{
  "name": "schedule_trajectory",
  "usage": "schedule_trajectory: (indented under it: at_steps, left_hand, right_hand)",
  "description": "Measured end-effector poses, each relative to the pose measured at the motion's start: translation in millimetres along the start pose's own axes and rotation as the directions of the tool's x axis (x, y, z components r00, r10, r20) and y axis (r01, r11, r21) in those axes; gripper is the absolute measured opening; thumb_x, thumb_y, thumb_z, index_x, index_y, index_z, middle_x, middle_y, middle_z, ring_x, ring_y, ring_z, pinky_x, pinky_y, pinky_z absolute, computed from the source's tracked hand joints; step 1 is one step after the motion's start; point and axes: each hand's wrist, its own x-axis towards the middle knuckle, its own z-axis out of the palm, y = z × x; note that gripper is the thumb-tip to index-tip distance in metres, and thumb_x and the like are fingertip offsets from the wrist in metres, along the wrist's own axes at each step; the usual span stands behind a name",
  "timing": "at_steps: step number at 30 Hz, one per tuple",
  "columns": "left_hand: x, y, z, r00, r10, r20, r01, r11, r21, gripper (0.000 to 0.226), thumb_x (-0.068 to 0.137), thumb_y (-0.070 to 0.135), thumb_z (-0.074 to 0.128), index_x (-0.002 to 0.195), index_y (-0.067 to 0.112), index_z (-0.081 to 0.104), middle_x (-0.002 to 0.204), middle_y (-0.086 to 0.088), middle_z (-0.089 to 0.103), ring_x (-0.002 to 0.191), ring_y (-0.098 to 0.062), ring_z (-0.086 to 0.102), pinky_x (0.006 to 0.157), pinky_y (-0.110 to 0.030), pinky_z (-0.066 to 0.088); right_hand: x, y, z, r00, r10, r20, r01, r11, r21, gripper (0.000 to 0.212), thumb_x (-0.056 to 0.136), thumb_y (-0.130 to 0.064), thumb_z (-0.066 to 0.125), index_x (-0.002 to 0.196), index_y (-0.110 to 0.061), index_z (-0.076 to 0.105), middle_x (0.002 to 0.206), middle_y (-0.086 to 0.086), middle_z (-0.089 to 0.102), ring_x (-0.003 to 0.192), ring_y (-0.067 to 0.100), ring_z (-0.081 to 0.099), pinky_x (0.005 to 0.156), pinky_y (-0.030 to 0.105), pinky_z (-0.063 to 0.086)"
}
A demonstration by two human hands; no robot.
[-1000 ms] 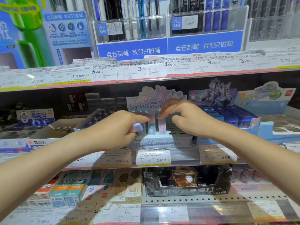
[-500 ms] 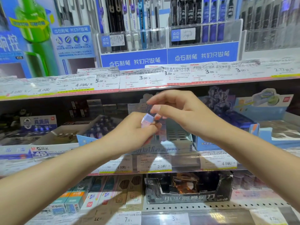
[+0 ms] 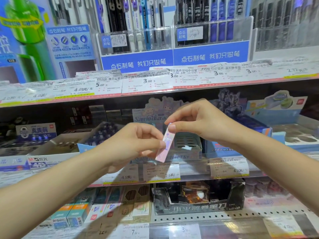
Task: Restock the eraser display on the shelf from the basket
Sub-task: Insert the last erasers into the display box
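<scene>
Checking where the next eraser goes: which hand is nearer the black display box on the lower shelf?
Right. The right hand is up above the black display box; the left hand is above it and off to its left. Both pinch the pink eraser.

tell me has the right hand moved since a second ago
Yes. The right hand has lifted up out of the Sanrio display box and now pinches the top of the pink eraser in front of it.

Stationery shop: price tags (image 3: 148, 82) on shelf edges, pen racks (image 3: 136, 28) (blue signage).
</scene>
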Motion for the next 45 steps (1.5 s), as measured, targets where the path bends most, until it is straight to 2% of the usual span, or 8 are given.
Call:
schedule_trajectory:
  at_steps: [9,12,14,16,19,22,31,45]
  left_hand:
    - [8,0,11,0.989,0.082,-0.122,-0.089,0.995,-0.049,0.009,0.078,-0.004,0.065,0.074,0.003,0.066,0.060,-0.005,0.066,0.057,-0.015,0.059,0.058,-0.024,0.052]
    - [12,-2,12,0.970,0.169,-0.174,-0.145,0.979,0.142,0.003,0.079,0.001,0.068,0.079,0.004,0.067,0.064,-0.006,0.065,0.058,-0.014,0.059,0.057,-0.025,0.051]
    - [12,-6,8,0.908,0.391,-0.151,-0.267,0.817,0.512,0.005,0.080,0.015,0.066,0.083,0.011,0.065,0.073,-0.004,0.066,0.064,-0.010,0.059,0.063,-0.024,0.051]
    - [10,-7,2,0.856,0.517,-0.006,-0.313,0.527,0.790,0.025,0.077,0.033,0.052,0.095,0.018,0.060,0.082,0.001,0.063,0.073,-0.008,0.053,0.069,-0.023,0.044]
    - [9,-8,-1,0.893,0.422,0.154,-0.291,0.284,0.913,0.050,0.071,0.038,0.039,0.118,0.021,0.047,0.100,-0.002,0.059,0.089,-0.018,0.053,0.079,-0.035,0.046]
    - [10,-12,0,0.929,0.312,0.200,-0.271,0.203,0.941,0.064,0.069,0.038,0.038,0.131,0.020,0.041,0.114,-0.006,0.059,0.102,-0.026,0.056,0.085,-0.045,0.049]
    - [12,-15,-1,0.943,0.270,0.194,-0.279,0.324,0.904,0.074,0.066,0.022,0.045,0.140,0.019,0.040,0.137,-0.002,0.053,0.126,-0.017,0.048,0.105,-0.028,0.037]
    - [14,-12,-6,0.952,0.227,0.203,-0.277,0.365,0.889,0.074,0.071,0.009,0.052,0.141,0.022,0.036,0.144,0.005,0.044,0.132,-0.010,0.040,0.102,-0.014,0.025]
  right_hand:
    - [-5,9,6,0.998,0.013,-0.060,-0.007,0.995,0.098,0.034,0.073,-0.008,0.073,0.100,-0.024,0.059,0.101,0.006,0.062,0.067,0.011,0.064,0.075,0.028,0.053]
    - [-6,12,3,0.995,-0.009,-0.098,0.016,0.997,0.070,0.031,0.073,-0.004,0.073,0.091,-0.023,0.058,0.091,0.005,0.061,0.064,0.007,0.062,0.066,0.020,0.054]
    - [-4,16,-1,0.990,-0.037,-0.137,0.032,0.999,-0.041,0.031,0.073,-0.006,0.073,0.089,-0.027,0.057,0.090,0.003,0.063,0.069,0.007,0.060,0.069,0.025,0.053]
    - [-3,20,-6,0.985,-0.046,-0.164,0.023,0.990,-0.138,0.030,0.073,-0.010,0.074,0.088,-0.030,0.057,0.089,0.003,0.064,0.071,0.012,0.059,0.072,0.034,0.052]
    - [-3,27,-8,0.985,-0.046,-0.168,0.007,0.974,-0.225,0.028,0.073,-0.014,0.074,0.089,-0.028,0.056,0.077,-0.007,0.061,0.068,0.012,0.059,0.070,0.032,0.051]
    - [-3,30,-6,0.986,-0.063,-0.151,0.016,0.956,-0.293,0.036,0.074,-0.011,0.074,0.078,-0.037,0.049,0.068,-0.013,0.057,0.062,0.005,0.057,0.062,0.019,0.047]
    - [1,39,-4,0.986,-0.062,-0.154,0.011,0.950,-0.312,0.040,0.073,-0.008,0.073,0.074,-0.038,0.047,0.071,-0.012,0.055,0.066,0.013,0.058,0.065,0.022,0.048]
    - [1,39,-3,0.997,-0.021,-0.068,-0.011,0.902,-0.432,0.018,0.075,-0.014,0.073,0.089,-0.015,0.062,0.075,-0.001,0.065,0.072,0.016,0.069,0.066,0.025,0.052]
